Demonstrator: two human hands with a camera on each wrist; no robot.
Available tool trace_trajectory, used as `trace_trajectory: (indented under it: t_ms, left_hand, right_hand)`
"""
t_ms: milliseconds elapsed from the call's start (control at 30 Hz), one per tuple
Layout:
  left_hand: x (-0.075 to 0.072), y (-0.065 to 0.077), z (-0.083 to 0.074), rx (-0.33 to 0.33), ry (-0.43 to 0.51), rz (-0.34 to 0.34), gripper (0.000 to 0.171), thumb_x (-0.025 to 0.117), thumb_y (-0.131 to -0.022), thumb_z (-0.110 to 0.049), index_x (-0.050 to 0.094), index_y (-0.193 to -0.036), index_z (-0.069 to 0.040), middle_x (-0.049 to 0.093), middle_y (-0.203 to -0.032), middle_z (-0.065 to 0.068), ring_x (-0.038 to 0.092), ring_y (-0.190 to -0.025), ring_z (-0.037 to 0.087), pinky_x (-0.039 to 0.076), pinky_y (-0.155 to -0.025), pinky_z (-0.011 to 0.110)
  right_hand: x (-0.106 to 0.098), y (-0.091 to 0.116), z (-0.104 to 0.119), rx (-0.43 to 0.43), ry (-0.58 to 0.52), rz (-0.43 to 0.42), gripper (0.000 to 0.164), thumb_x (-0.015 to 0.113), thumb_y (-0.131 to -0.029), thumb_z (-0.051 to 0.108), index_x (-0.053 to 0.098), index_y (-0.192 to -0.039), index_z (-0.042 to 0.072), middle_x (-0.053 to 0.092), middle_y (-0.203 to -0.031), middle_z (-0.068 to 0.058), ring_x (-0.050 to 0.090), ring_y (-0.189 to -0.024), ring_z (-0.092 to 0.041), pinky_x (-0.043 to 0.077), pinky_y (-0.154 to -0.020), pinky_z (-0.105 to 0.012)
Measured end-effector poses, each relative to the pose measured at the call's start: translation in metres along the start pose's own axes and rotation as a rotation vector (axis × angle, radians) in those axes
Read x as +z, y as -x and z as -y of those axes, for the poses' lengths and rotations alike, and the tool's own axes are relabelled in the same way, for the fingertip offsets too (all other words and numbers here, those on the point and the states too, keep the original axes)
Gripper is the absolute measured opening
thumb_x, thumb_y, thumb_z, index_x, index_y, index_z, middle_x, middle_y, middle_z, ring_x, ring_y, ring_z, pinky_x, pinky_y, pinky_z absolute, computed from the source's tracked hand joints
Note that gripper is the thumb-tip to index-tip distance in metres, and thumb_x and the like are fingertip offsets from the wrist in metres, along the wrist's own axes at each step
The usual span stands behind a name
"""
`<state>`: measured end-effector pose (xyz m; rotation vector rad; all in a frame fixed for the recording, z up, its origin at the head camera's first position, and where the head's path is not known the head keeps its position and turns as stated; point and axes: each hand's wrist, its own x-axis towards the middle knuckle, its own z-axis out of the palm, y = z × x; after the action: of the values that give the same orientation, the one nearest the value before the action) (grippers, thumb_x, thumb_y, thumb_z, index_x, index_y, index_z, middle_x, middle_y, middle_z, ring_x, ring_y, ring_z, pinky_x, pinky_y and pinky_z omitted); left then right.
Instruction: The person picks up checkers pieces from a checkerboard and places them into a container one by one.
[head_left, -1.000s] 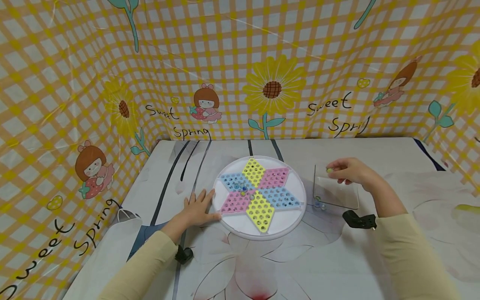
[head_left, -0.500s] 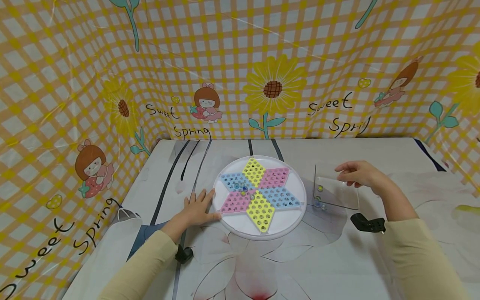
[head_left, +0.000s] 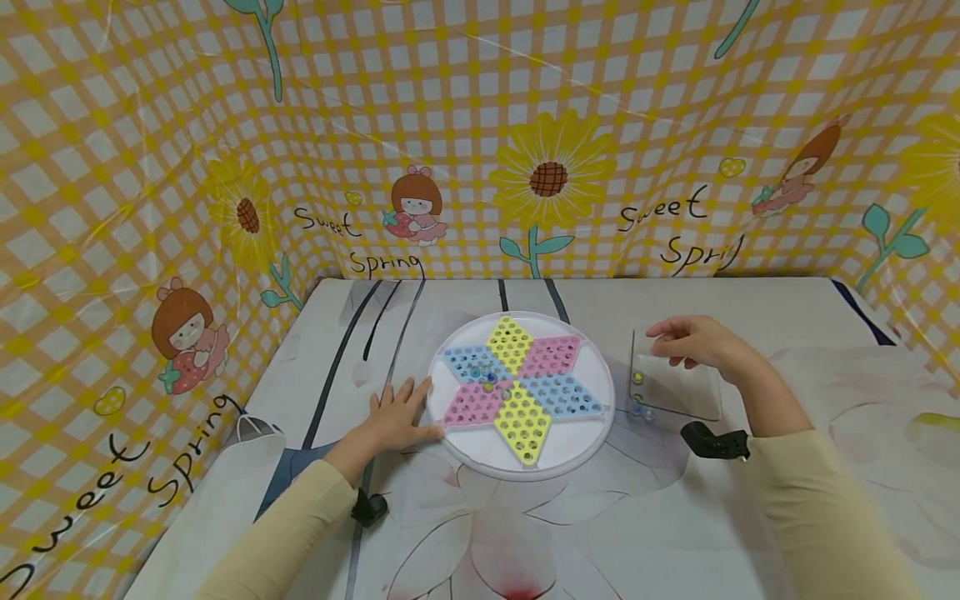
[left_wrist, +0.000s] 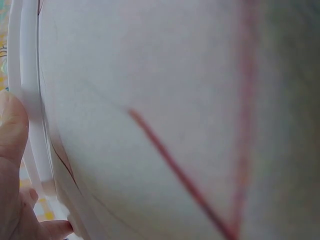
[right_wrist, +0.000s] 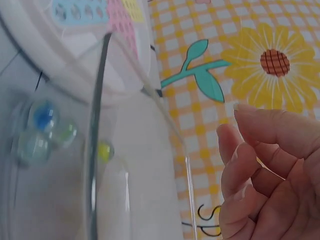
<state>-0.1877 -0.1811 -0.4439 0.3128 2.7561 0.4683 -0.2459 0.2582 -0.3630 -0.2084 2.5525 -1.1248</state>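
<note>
A round Chinese checkers board (head_left: pixel 558 454) with a pink, blue and yellow star lies mid-table. Several marbles (head_left: pixel 488 387) sit in holes left of its centre. My left hand (head_left: pixel 393 421), fingers spread, rests at the board's left rim; the left wrist view shows its thumb (left_wrist: pixel 11 127) against that rim. My right hand (head_left: pixel 697 342) hovers over a clear plastic box (head_left: pixel 686 392), fingers loosely bent, with nothing visible between them. A yellow-green marble (right_wrist: pixel 105 151) is inside the box. Outside its wall lie a blue marble (right_wrist: pixel 44 116), a clear one (right_wrist: pixel 34 147) and a greenish one (right_wrist: pixel 65 131).
A yellow checked curtain (head_left: pixel 465 100) with sunflowers hangs behind and left of the table (head_left: pixel 585 533). Black camera mounts (head_left: pixel 716 441) sit at both wrists. A dark blue patch (head_left: pixel 288 479) shows beneath the left forearm.
My right hand lets go of the yellow-green marble, which now lies in the box. That hand drew back to the right, then moved left again. The left hand stays in place.
</note>
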Motion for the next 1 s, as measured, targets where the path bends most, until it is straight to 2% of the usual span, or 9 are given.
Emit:
trace_trajectory:
  t_ms: [267, 567, 1000]
  left_hand:
    - [0.0, -0.001, 0.0, -0.01, -0.002, 0.003, 0.088, 0.059, -0.083, -0.052, 0.014, -0.148, -0.015, 0.013, -0.15, 0.022, 0.004, -0.132, 0.055, 0.003, -0.102, 0.066]
    - [0.0, -0.001, 0.001, -0.007, -0.006, 0.005, 0.088, 0.059, -0.083, -0.052, 0.013, -0.148, -0.016, 0.013, -0.151, 0.022, 0.004, -0.132, 0.054, 0.004, -0.102, 0.067]
    - [0.0, 0.0, 0.0, -0.008, -0.003, 0.006, 0.087, 0.059, -0.083, -0.052, 0.013, -0.148, -0.015, 0.013, -0.15, 0.022, 0.004, -0.132, 0.054, 0.003, -0.102, 0.066]
  right_hand:
    - [0.014, -0.01, 0.018, -0.035, -0.01, 0.018, 0.043, 0.059, -0.089, 0.022, 0.05, -0.121, -0.005, 0.061, -0.098, -0.009, 0.054, -0.079, -0.018, 0.045, -0.067, -0.028]
    - [0.031, -0.022, 0.04, -0.044, -0.005, 0.052, 0.044, 0.061, -0.087, 0.025, 0.052, -0.12, -0.002, 0.056, -0.096, -0.01, 0.053, -0.084, -0.022, 0.045, -0.068, -0.028]
    - [0.057, -0.035, 0.061, -0.092, -0.029, 0.118, 0.041, 0.061, -0.085, 0.018, 0.053, -0.119, -0.004, 0.056, -0.089, -0.007, 0.051, -0.076, -0.018, 0.045, -0.065, -0.029]
